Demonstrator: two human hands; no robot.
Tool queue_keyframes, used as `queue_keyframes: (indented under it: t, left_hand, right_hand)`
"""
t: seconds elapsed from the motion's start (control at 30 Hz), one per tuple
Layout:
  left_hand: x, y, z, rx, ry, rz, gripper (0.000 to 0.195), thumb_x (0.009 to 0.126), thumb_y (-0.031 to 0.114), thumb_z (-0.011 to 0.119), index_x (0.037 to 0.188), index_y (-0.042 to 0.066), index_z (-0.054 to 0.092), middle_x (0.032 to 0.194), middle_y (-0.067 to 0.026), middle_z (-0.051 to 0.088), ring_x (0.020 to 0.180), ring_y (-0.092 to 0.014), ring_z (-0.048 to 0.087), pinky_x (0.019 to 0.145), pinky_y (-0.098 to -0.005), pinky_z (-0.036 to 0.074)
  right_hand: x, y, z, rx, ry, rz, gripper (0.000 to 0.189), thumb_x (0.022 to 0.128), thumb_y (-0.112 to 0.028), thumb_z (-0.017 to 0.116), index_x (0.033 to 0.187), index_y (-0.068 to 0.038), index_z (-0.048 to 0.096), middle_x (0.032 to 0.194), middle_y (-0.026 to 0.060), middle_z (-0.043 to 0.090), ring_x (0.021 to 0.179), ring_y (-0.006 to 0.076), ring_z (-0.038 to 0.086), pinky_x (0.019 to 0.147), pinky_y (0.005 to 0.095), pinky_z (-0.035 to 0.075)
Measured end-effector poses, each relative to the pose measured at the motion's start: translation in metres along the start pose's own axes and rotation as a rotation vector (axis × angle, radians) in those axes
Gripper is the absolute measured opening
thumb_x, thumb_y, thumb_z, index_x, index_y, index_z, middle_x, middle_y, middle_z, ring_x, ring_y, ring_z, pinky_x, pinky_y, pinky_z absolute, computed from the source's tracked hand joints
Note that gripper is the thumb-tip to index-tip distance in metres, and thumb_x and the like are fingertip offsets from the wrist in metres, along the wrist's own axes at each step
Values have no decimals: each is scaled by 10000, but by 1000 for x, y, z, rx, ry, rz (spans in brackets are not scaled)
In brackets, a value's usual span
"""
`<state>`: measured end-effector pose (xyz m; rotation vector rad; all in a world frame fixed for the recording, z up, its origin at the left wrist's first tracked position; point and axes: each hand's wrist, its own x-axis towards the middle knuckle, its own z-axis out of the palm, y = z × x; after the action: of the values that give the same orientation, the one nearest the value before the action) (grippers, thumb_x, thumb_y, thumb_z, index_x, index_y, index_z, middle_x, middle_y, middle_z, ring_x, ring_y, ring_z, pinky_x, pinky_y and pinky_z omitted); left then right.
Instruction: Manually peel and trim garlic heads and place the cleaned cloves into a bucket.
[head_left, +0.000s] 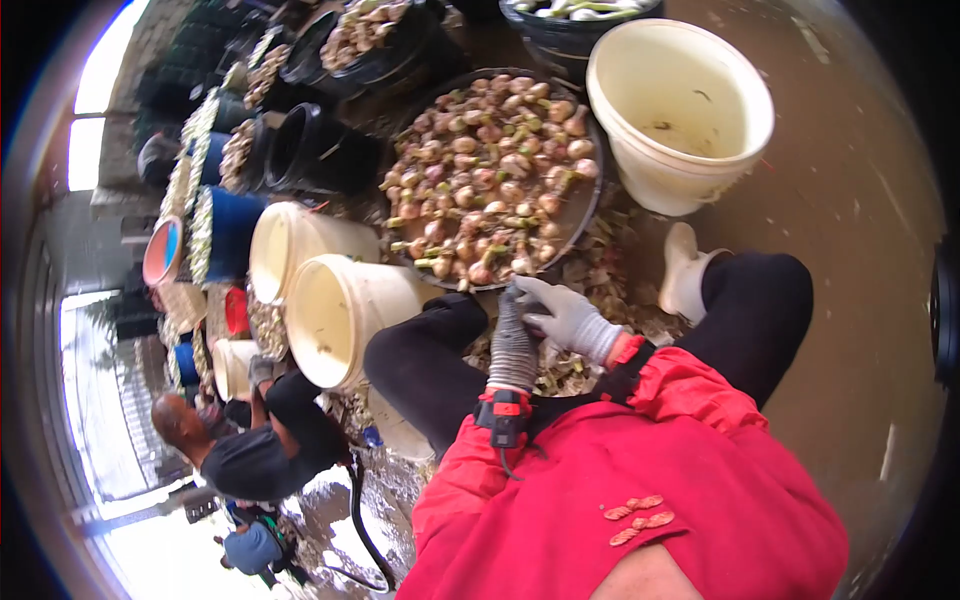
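My left hand, in a grey ribbed glove, is raised before my lap with its fingers curled. From the right, my right hand, in a pale grey glove, meets it at the fingertips. Anything between the fingers is too small and covered to make out. Just beyond both hands is a wide round dark tub, its rim close to my fingertips. Brownish-pink bulbs with short green stem stubs, like fresh garlic, are spread across it.
A cream bucket stands right of the tub; two more cream buckets tilt at left. Dry peelings litter the ground between my knees. Black tubs stand beyond. A seated person works at left, near a black hose.
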<state>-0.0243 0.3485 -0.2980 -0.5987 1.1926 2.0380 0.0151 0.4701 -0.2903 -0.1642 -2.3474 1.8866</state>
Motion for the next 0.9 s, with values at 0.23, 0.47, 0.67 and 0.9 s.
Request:
queue_keyframes:
  t: [0.23,0.47,0.67,0.9]
  left_hand:
    - [2,-4,-2,240,115,221,272,914,341,561,945,82,636,642,-5,554,506,-114,471,484,-247,380]
    - [-8,-2,-1,384,39,408,421,924,252,587,1267,22,508,953,6,610,716,-41,486,611,-177,385]
    - [-4,1,5,801,180,845,346,929,245,559,1144,-22,601,1001,-82,661,896,-124,590,815,-253,460]
    - [-5,24,2,6,88,155,320,950,301,465,1017,28,617,809,-66,609,733,-153,579,690,-297,495]
  right_hand:
    - [1,2,2,142,-88,42,419,804,-4,572,1221,-34,541,1100,151,638,1025,207,618,902,296,454]
    - [-1,-1,2,516,-179,263,327,847,46,481,1152,-20,577,877,17,645,686,109,577,633,244,475]
    - [3,-11,17,508,184,115,340,834,82,490,1164,15,541,1053,69,626,979,134,580,898,249,440]
    - [12,-9,-12,1082,357,293,338,881,41,484,1217,11,506,994,91,619,813,141,609,733,249,512]
